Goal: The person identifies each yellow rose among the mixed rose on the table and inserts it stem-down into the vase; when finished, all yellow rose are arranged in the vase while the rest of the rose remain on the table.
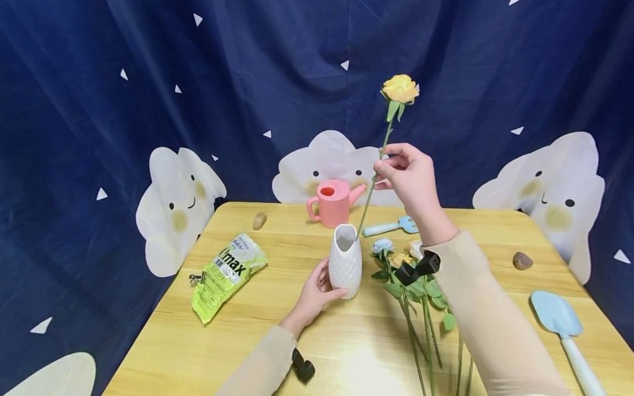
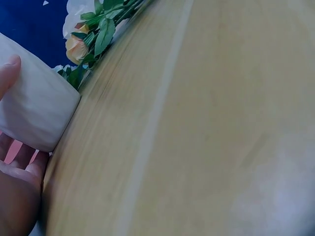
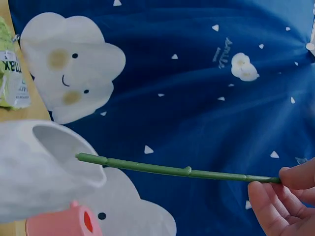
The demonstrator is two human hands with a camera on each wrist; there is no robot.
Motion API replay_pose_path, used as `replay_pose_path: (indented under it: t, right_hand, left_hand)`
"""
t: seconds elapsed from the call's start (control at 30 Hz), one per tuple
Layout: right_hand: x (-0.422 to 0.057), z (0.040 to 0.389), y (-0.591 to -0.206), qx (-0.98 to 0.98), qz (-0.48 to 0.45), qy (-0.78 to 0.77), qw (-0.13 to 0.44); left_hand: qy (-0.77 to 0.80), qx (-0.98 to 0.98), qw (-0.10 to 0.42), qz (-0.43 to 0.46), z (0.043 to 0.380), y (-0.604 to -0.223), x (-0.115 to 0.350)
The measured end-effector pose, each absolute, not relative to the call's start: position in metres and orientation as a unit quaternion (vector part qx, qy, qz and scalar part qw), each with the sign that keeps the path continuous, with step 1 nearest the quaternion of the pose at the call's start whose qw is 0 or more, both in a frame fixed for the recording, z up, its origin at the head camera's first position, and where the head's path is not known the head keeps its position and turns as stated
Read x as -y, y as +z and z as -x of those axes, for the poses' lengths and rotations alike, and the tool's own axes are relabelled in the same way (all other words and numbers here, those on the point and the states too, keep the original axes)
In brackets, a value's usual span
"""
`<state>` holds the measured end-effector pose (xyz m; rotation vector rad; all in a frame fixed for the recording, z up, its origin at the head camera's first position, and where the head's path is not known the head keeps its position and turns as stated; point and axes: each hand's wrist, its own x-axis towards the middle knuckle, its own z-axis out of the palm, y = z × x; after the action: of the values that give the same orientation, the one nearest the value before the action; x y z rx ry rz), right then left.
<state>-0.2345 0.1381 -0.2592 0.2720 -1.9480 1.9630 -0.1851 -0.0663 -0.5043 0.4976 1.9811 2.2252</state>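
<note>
A white textured vase (image 1: pixel 345 269) stands upright on the table, its mouth facing up. My left hand (image 1: pixel 315 297) holds it low down, thumb in front and fingers curled round the left side; the left wrist view shows the vase base (image 2: pixel 39 118) between thumb and fingers. Above and to the right, my right hand (image 1: pixel 408 173) pinches the green stem of a yellow rose (image 1: pixel 400 89), bloom up. The stem's cut end (image 3: pixel 88 158) overlaps the vase mouth in the right wrist view. Several more flowers (image 1: pixel 396 258) with long stems lie to the right, partly behind my right forearm.
A pink watering can (image 1: pixel 334 203) stands behind the vase, beside a blue hand fork (image 1: pixel 386 227). Left lies a green bag (image 1: pixel 228 275) and a tan stone (image 1: pixel 260 221). A dark stone (image 1: pixel 522 260) and a blue trowel (image 1: pixel 557 313) lie on the right.
</note>
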Motion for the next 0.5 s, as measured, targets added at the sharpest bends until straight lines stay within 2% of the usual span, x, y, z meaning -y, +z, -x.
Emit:
replay_pose_path:
  t: [0.2,0.5]
  right_hand:
    - [-0.117,0.24,-0.267,0.713,-0.119,0.669,0.172]
    - [-0.101,0.23,-0.301,0.789,-0.14,0.588,0.111]
  left_hand:
    - [0.738,-0.654,0.048,-0.16,0.184,-0.501,0.066]
    - [0.734,-0.659,0.029,-0.164,0.181,-0.5,0.062]
